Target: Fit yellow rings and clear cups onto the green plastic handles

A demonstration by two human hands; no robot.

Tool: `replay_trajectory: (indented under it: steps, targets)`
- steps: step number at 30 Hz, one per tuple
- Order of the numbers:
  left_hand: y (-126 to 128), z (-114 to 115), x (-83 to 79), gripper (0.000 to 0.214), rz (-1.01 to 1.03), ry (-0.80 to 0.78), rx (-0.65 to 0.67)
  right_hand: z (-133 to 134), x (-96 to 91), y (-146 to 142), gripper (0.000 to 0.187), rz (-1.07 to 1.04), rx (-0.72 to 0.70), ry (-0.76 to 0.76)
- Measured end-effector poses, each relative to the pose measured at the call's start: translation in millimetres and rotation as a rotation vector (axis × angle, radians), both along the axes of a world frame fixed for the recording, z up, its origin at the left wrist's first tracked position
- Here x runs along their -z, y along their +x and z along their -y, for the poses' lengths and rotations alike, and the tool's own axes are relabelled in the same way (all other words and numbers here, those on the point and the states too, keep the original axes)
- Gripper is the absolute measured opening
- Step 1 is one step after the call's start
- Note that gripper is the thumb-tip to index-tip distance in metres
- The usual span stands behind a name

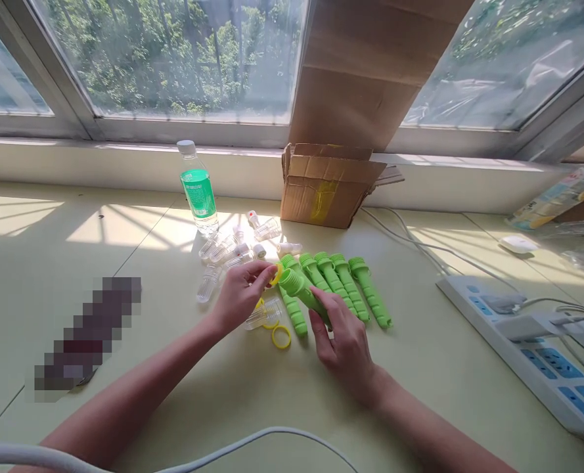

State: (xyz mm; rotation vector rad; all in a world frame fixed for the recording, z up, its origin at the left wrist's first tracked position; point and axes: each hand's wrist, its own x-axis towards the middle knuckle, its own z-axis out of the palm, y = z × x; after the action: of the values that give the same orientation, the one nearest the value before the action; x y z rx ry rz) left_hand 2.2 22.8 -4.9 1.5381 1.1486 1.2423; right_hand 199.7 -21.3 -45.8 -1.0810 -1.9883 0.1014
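Windows (173, 59) fill twelve o'clock; the left hand (242, 292) pinches a yellow ring (276, 275); at its four o'clock, the right hand (343, 336) grips a green tube (297, 287).

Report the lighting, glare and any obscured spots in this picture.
Head view: sunlight through the window lays bright patches and barred shadows across the tabletop; head view: glare washes out parts of the clear plastic tubes; head view: a pixelated patch hides something at left; head view: the left hand, right hand and green threaded tube sit in softer light, readable.
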Motion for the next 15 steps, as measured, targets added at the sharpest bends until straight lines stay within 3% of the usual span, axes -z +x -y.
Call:
replay_trajectory:
  steps: [9, 15]
  targets:
    - [6, -4, 1.9, 0.019, 0.094, -0.103, 0.046, -2, 5.5, 3, 0.044, 0.052, -0.004, 0.016]
    - [-3, 6, -4.7, 0.026, -0.111, 0.009, 0.131, -1, 4.1, 3, 0.045, 0.062, 0.007, 0.033]
